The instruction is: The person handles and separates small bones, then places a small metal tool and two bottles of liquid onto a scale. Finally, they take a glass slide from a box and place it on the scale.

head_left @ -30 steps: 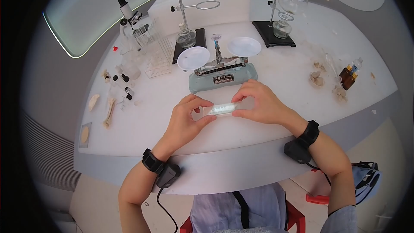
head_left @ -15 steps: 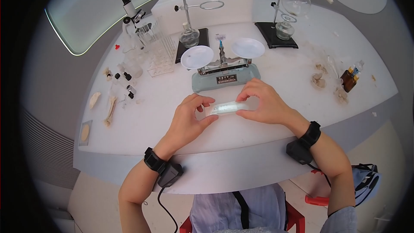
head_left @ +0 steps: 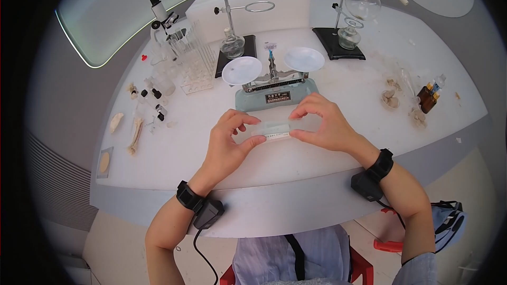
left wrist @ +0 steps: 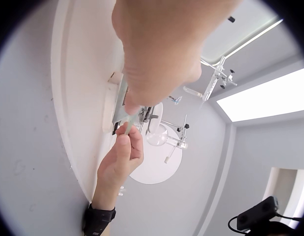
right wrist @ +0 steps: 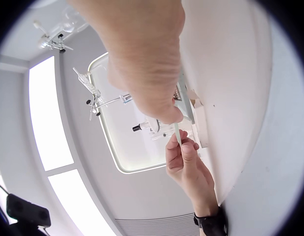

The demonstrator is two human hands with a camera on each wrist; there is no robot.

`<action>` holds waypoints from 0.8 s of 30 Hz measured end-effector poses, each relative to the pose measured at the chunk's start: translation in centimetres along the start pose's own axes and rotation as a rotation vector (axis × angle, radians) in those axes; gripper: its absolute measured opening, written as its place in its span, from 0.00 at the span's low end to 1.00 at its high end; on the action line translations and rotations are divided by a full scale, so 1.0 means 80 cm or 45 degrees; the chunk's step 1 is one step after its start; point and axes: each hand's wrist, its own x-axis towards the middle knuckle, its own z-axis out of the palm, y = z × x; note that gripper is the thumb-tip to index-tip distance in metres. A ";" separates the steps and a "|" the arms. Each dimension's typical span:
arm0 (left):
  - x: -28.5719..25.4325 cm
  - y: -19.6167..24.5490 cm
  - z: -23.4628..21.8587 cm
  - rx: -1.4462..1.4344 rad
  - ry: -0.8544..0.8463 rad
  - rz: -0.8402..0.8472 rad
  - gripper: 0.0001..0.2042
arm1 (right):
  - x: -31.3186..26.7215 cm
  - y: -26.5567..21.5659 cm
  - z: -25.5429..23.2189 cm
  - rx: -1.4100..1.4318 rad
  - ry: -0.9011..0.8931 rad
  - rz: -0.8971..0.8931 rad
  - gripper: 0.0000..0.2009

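Note:
Between both hands, close in front of the balance scale, is a small flat, clear, pale green slab (head_left: 277, 129) with dark print along its near edge. My left hand (head_left: 227, 140) pinches its left end between thumb and fingers. At the other end my right hand (head_left: 332, 129) pinches it the same way. Seen from the left wrist, the slab (left wrist: 130, 124) is a thin green strip. The right wrist view likewise shows the slab (right wrist: 178, 133) edge-on, its upper end hidden behind the near hand. Behind the hands stands the balance scale (head_left: 251, 100), with two white pans.
Bones (head_left: 136, 132) and small black-capped bottles lie at the left, near a microscope (head_left: 157, 8) and a clear test-tube rack (head_left: 198, 87). Farther back are ring stands (head_left: 338, 47) with glass burners. Brown bottles (head_left: 428, 100) and pale dried pieces (head_left: 391, 100) occupy the right.
The slab has been tilted between the hands: its bright broad face showed before, and now its printed near edge faces the head camera. Both hands keep their pinch and have barely shifted.

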 end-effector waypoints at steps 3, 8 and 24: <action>0.001 0.004 0.001 -0.011 0.040 0.034 0.16 | 0.000 -0.002 -0.001 0.025 0.002 0.012 0.13; 0.001 0.006 0.001 -0.056 0.007 0.035 0.16 | 0.000 0.001 0.002 0.044 0.031 -0.043 0.12; 0.000 -0.001 0.003 -0.117 0.005 -0.088 0.14 | 0.000 -0.001 0.006 0.059 0.067 -0.029 0.13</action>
